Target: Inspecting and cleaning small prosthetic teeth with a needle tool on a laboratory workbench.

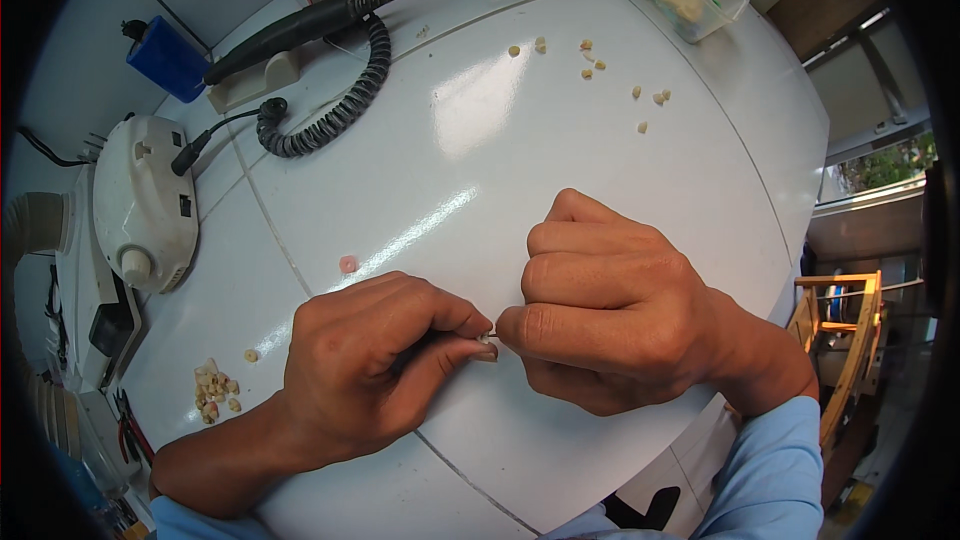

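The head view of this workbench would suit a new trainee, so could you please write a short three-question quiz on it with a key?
1. Multiple choice: what colour is the cup-shaped holder beside the black handpiece?
A) green
B) blue
C) yellow

2. True or false: the black handpiece lies higher in the picture than the pink piece.

3. Short answer: which hand pinches a small pale piece between thumb and index finger?

Key:
1. B, blue
2. True
3. The left hand

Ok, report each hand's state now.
Left hand: closed, pinching a tiny pale piece.
Right hand: curled closed; whether it holds anything cannot be told.
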